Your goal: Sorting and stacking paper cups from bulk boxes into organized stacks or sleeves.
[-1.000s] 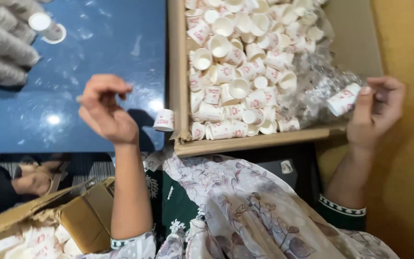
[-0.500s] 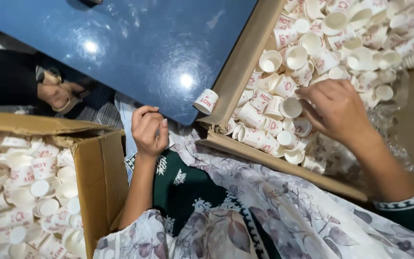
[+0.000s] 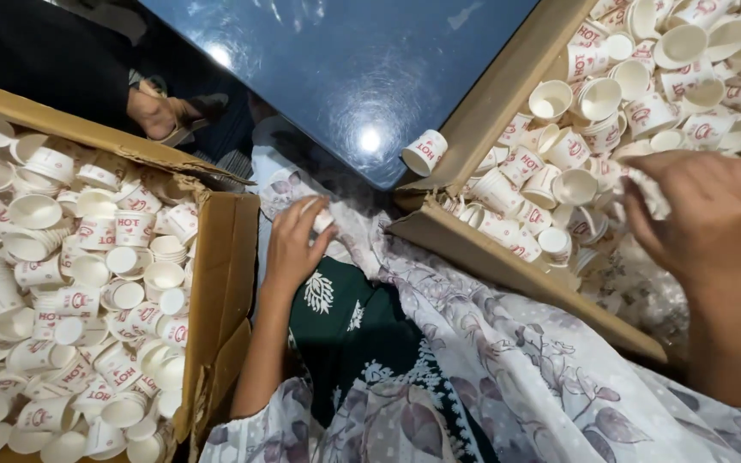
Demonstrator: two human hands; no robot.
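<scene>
I am seeing a small white paper cup (image 3: pixel 322 219) lying sideways, mostly hidden, over the flowered cloth.

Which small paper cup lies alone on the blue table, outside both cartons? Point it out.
The paper cup on its side on the blue table, just outside the right carton corner; all others sit inside cartons or in the left hand.

Bright overhead light; two glare spots on blue table (image 3: pixel 345 77). Right hand (image 3: pixel 696 214) motion-blurred. Dark shadow upper left. Slight wide-angle bend at edges.
</scene>
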